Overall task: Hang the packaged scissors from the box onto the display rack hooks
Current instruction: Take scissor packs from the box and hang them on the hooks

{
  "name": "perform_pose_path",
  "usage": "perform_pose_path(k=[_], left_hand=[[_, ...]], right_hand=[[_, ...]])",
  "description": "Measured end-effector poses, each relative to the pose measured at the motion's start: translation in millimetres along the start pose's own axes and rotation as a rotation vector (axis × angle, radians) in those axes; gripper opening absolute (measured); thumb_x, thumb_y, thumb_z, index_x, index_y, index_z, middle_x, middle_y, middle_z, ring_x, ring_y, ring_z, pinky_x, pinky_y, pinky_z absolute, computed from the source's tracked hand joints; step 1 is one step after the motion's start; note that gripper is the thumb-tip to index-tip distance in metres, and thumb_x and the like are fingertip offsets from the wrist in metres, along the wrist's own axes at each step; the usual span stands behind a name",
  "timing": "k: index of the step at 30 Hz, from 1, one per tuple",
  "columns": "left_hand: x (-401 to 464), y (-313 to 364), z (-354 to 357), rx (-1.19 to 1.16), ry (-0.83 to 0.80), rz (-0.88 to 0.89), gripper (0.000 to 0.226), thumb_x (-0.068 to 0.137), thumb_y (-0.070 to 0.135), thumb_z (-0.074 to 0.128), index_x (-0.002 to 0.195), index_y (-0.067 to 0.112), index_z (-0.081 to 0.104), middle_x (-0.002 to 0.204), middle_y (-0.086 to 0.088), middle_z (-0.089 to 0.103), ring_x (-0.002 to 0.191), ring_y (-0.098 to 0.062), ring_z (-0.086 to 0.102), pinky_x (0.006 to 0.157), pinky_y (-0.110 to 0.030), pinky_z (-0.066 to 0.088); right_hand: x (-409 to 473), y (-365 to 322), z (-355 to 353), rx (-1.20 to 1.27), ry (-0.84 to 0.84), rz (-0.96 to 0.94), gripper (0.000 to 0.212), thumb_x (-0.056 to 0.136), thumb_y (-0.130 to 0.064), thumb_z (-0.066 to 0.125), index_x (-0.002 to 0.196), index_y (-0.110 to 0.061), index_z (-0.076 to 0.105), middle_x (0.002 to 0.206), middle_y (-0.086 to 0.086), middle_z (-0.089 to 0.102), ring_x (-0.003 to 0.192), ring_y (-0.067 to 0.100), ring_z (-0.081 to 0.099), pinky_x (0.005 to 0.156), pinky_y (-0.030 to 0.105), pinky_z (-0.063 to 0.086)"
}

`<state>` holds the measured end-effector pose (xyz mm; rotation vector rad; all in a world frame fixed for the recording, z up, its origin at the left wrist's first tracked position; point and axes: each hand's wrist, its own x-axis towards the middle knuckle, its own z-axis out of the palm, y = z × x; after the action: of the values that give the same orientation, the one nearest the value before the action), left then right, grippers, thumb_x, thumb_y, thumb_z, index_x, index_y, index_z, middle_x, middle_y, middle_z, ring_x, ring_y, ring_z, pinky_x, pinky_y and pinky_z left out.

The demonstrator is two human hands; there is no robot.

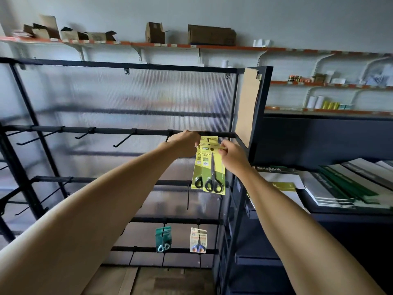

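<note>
Nearest the camera, two bare forearms reach up and forward, converging on the top bar of the black display rack (131,131). Left arm runs from the lower left corner; right arm from the lower right, wrist bent slightly inward.

Left hand (185,143): back of hand toward the camera, fingers curled and pinching the upper left edge of the yellow-green scissors packages (212,167), right at the bar. Right hand (231,155): thumb and fingers pinching the upper right edge of the front card, beside its hang hole.

Packages: at least two carded pairs, overlapped, black-handled scissors pointing up, cards hanging roughly upright at the right end of the top bar. A third card top shows behind them. Whether the front card's hole is on a hook cannot be told.

Further along the same bar to the left: bare black hooks (124,140) sticking out toward the camera.

Lower on the rack, two small hanging packs: a teal pack (163,238) and a white-and-orange pack (198,240), side by side, apart.

Right of the rack: dark shelving unit with stacked notebooks (331,188).

Far wall: orange-edged shelf (212,47) carrying open cardboard boxes (211,35).
</note>
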<state>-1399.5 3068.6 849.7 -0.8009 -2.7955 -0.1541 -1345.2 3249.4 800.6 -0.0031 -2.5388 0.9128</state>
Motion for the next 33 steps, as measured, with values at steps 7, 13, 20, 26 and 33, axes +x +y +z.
perform_pose_path(k=[7,13,20,26,33], left_hand=[[-4.6,-7.2,7.5,-0.024,-0.011,-0.015,0.012,0.09,0.018,0.063,0.102,0.017,0.065,0.102,-0.005,0.066,0.086,-0.025,0.066,0.071,-0.039,0.059],[-9.2,-3.4,25.4,-0.073,-0.097,0.004,0.012,0.093,0.019,0.058,0.102,0.02,0.066,0.102,-0.001,0.065,0.087,-0.025,0.065,0.072,-0.037,0.057],[-37.5,11.6,95.6,-0.221,-0.324,-0.018,0.021,0.094,0.021,0.059,0.111,0.013,0.068,0.11,-0.004,0.067,0.092,-0.022,0.066,0.08,-0.028,0.05],[-84.7,21.2,192.0,-0.184,-0.533,-0.085,0.027,0.093,0.023,0.058,0.118,0.014,0.063,0.115,-0.007,0.065,0.104,-0.028,0.062,0.085,-0.033,0.05],[-128.4,13.3,272.2,-0.159,-0.728,-0.206,0.032,0.089,0.02,0.059,0.121,0.02,0.061,0.121,-0.002,0.061,0.109,-0.023,0.059,0.087,-0.028,0.047]], right_hand=[[8.8,-6.7,17.8,-0.204,0.118,0.068,0.022,0.097,-0.011,0.045,0.076,-0.015,0.048,0.068,-0.001,0.051,0.067,0.019,0.052,0.053,0.031,0.033],[12.1,13.2,36.5,-0.238,0.141,0.171,0.013,0.097,-0.019,0.048,0.101,-0.009,0.054,0.092,0.009,0.06,0.085,0.027,0.06,0.063,0.034,0.043],[-33.4,57.3,77.8,-0.276,-0.359,0.21,0.027,0.087,-0.017,0.058,0.067,-0.015,0.042,0.064,0.005,0.048,0.066,0.027,0.054,0.047,0.026,0.029],[-100.4,102.6,133.5,-0.248,-0.55,0.274,0.017,0.091,-0.022,0.061,0.101,-0.009,0.06,0.101,0.012,0.064,0.096,0.033,0.062,0.071,0.032,0.047],[-166.3,145.0,192.6,-0.164,-0.779,0.389,0.019,0.086,-0.025,0.067,0.096,-0.013,0.056,0.102,0.013,0.064,0.093,0.031,0.063,0.069,0.032,0.044]])
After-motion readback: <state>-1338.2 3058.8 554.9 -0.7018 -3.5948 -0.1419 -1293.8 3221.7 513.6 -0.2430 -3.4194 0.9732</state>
